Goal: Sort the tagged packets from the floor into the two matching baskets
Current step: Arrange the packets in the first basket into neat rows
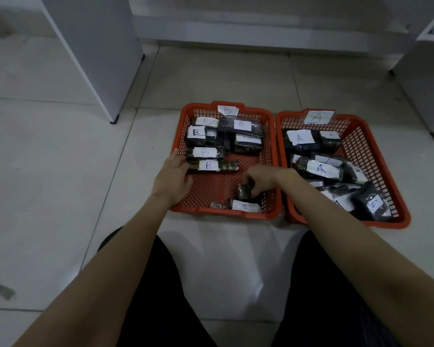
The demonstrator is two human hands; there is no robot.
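Observation:
Two orange baskets stand side by side on the floor. The left basket (271, 136) carries a B tag and holds several dark packets with white B labels. The right basket (361, 136) carries an A tag and holds several packets labelled A. My left hand (172, 176) lies with straight fingers over the left basket's left rim, touching the end of a B packet (212, 165). Inside the left basket, near its front, my right hand (261, 179) curls its fingers round a small dark packet (244, 191). Another B packet (243, 206) lies just in front of it.
White cabinet panels stand on the tiled floor at the back left (98, 58) and the back right (426, 83). A wall base runs behind the baskets. My dark-clothed legs (161, 296) fill the bottom of the view, with bare tile between them.

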